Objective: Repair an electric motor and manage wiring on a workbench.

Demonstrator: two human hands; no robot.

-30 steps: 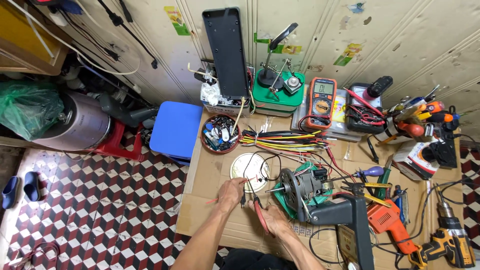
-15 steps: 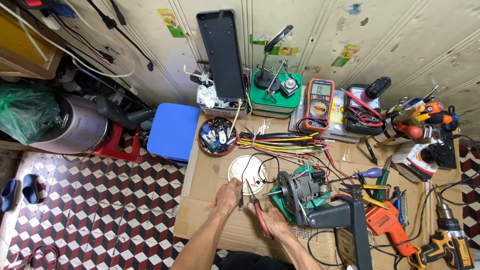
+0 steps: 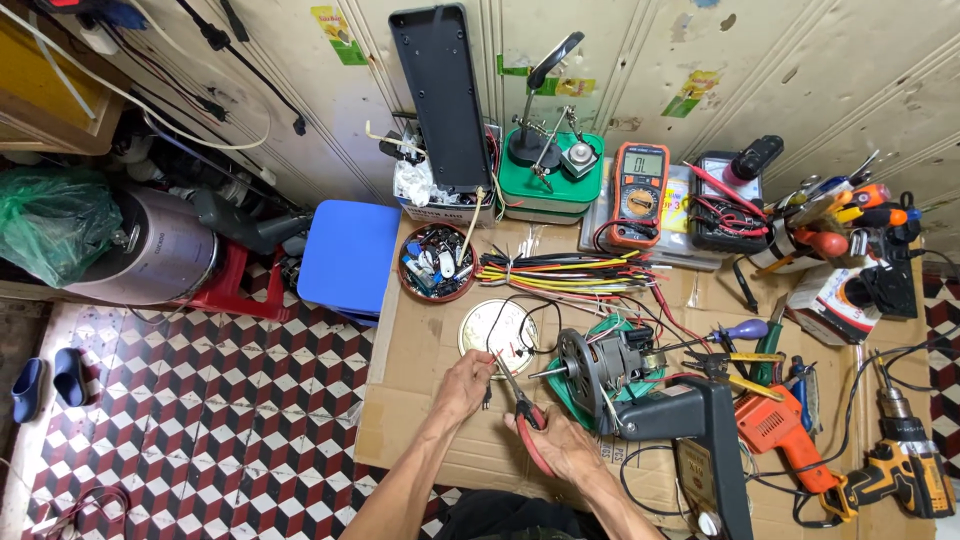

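My right hand (image 3: 562, 447) grips red-handled pliers (image 3: 527, 420) whose tip points up toward a thin black wire. My left hand (image 3: 466, 381) pinches that black wire (image 3: 488, 393) just left of the pliers' tip. Both hands rest over a cardboard sheet (image 3: 420, 400) covering the work surface. Right of the hands lies a small electric motor (image 3: 598, 362) with a bare shaft, sitting on a green base. A round white lid (image 3: 497, 327) lies just above my left hand, with black wire looped over it.
A bundle of coloured wires (image 3: 570, 272), an orange multimeter (image 3: 638, 193), a bowl of small parts (image 3: 436, 263), a black stand (image 3: 697, 420), orange drills (image 3: 778, 427) and hand tools crowd the right. A blue stool (image 3: 348, 256) stands over the patterned floor at left.
The hands stay in nearly the same place, with the pliers' tip still at the wire. The view has shifted slightly.
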